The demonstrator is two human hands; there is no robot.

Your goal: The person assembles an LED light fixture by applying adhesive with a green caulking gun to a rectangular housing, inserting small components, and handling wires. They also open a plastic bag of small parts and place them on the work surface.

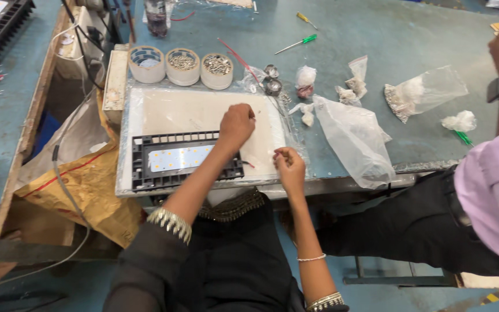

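Black LED light housing (168, 162) at frame centre-left, partly under left hand's (237, 124) forearm. Left hand loosely curled on white board (203, 110). Right hand (289, 164) just right of housing, fingertips pinched on something too small to tell.

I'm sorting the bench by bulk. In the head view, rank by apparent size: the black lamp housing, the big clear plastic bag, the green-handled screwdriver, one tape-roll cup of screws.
1. Black lamp housing
2. Big clear plastic bag, close behind, so unsure
3. Tape-roll cup of screws
4. Green-handled screwdriver, long but thin
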